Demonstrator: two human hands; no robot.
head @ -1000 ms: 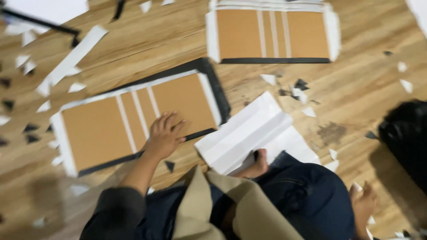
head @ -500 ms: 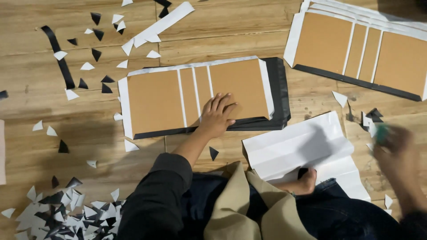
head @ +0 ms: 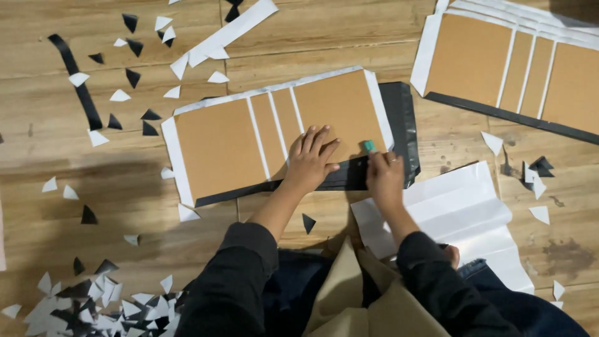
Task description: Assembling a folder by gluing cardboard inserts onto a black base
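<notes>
A person seated on a wooden floor (head: pixel 125 187) presses the left hand (head: pixel 310 163) flat, fingers spread, on a book cover (head: pixel 281 134) laid open in front of the knees. The cover's long axis runs left to right across the view, its right end tilted slightly away from the person; it carries four brown boards, two wide ones outside and two narrow strips between, on white paper over a black sheet (head: pixel 399 125) that shows along the near and right edges. The right hand (head: pixel 384 178) rests at the cover's near right corner, fingers closed around a small teal tool (head: pixel 369 146) whose tip touches the edge of the right-hand board. A second cover (head: pixel 511 65), also showing four brown boards, lies well apart at the upper right, its long axis likewise across the view and sloping down to the right. One creased white sheet (head: pixel 462 215) lies just beside the right forearm. Two long strips lie at the far side, one black (head: pixel 78 81) and one white (head: pixel 231 31). Triangular offcuts, black and white, are scattered over the floor, too many to count, with a heap (head: pixel 93 302) at the lower left.
</notes>
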